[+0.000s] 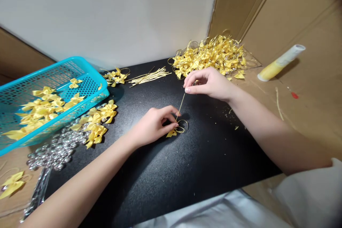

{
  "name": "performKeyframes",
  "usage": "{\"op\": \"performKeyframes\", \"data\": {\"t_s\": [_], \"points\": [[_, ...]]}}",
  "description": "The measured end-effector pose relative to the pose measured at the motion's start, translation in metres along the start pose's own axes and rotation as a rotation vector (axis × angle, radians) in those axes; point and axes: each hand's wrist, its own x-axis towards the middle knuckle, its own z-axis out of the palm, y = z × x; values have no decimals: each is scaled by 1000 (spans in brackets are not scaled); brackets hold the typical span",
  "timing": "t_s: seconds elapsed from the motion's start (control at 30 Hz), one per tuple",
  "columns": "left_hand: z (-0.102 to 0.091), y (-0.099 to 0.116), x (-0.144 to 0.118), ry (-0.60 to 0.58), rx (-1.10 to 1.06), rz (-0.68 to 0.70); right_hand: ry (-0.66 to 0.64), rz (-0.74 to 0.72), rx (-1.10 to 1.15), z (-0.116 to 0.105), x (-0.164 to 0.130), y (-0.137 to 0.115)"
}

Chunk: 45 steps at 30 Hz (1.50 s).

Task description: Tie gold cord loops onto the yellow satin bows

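Observation:
My left hand [157, 124] is closed in a pinch on a small yellow ribbon bow [171, 133] just above the black board [208, 164]. Loops of thin gold cord [184, 127] stick out to the right of the bow. Higher up and to the right, my right hand [204, 83] pinches the upper end of the cord. Between the two hands the cord runs straight and slanted. Fingers hide part of the bow.
A blue basket [91, 62] of yellow bows stands at left, beside silver beads [57, 151] and loose bows [96, 133]. Cut gold cords [151, 76] lie at the back, near a heap of corded bows [211, 55]. A yellow-white tube [280, 63] is at right.

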Motion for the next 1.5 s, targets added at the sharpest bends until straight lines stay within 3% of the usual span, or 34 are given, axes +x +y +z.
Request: {"op": "performKeyframes", "data": {"t_s": [0.27, 0.33, 0.53, 0.63, 0.7, 0.8, 0.9, 1.07, 1.27, 1.5], "points": [[0, 2, -3, 34, 14, 29, 82, -29, -322, -15, 1, 1], [2, 2, -4, 55, 12, 39, 25, -2, -416, -17, 0, -2], [5, 2, -4, 67, 43, 57, -400, 288, -729, -15, -9, -12], [5, 3, -2, 59, 51, 49, -366, 397, -962, -4, -13, -20], [4, 3, -2, 55, 45, 45, -315, 301, -1059, 8, -17, -27], [3, 3, -2, 55, 20, 52, -437, 77, -884, 28, -20, -34], [3, 3, -2, 57, -18, 34, -567, 99, -695, 42, -22, -32], [3, 4, -2, 43, -27, 6, -509, 43, -650, 44, -19, -24], [3, 3, -4, 40, -1, 26, -571, 36, -548, 39, -19, -23], [6, -2, -9, 10, -51, 29, -559, 43, -533, 32, -19, -27]]}}
